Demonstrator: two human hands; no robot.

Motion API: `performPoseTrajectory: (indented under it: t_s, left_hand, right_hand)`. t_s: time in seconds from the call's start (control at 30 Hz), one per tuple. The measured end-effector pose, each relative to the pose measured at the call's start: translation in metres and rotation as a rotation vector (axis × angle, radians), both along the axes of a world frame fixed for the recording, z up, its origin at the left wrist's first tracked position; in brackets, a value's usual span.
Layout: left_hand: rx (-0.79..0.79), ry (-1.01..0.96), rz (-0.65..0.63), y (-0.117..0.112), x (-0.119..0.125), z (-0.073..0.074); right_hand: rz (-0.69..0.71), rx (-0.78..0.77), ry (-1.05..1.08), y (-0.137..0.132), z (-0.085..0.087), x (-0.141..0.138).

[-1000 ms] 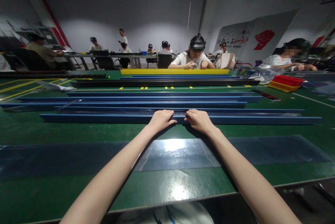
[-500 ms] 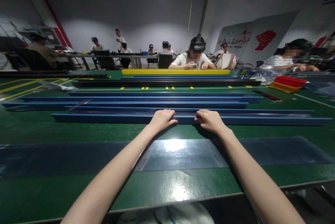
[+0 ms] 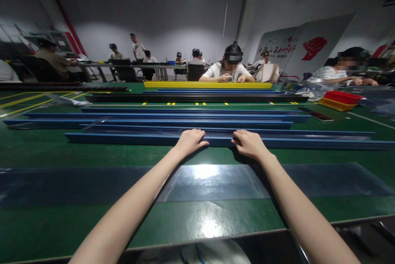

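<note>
A long blue channel strip [image 3: 123, 138] lies crosswise on the green table [image 3: 46, 149], nearest of several blue strips. My left hand [image 3: 190, 141] curls over its near edge at the middle, fingers closed on it. A short way to the right, my right hand [image 3: 248, 144] grips the same strip in the same way. A clear plastic sheet [image 3: 216, 181] lies flat on the table under my forearms.
More blue strips [image 3: 160, 122] lie parallel behind, then black strips [image 3: 191, 98] and a yellow one [image 3: 206, 84]. A red and yellow tray [image 3: 338, 98] sits far right. Other people sit at the table's far side and at tables beyond.
The near blue strip has slid to the right. My right hand moved right along with it, widening the gap to my left hand, which stayed put.
</note>
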State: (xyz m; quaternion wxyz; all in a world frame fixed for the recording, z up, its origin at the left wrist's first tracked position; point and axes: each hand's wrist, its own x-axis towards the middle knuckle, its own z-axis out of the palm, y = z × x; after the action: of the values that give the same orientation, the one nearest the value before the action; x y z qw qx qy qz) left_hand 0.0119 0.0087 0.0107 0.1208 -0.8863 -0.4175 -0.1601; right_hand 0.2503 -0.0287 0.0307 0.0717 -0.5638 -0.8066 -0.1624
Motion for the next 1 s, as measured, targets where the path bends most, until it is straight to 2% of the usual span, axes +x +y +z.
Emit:
performPoseTrajectory:
  t_s: [0.47, 1.0]
  left_hand:
    - [0.004, 0.018, 0.0, -0.004, 0.0, 0.002]
    - [0.013, 0.029, 0.004, -0.003, 0.0, 0.001]
  right_hand:
    - [0.134, 0.132, 0.034, 0.004, -0.014, -0.029]
    - [0.146, 0.143, 0.068, 0.008, -0.018, -0.029]
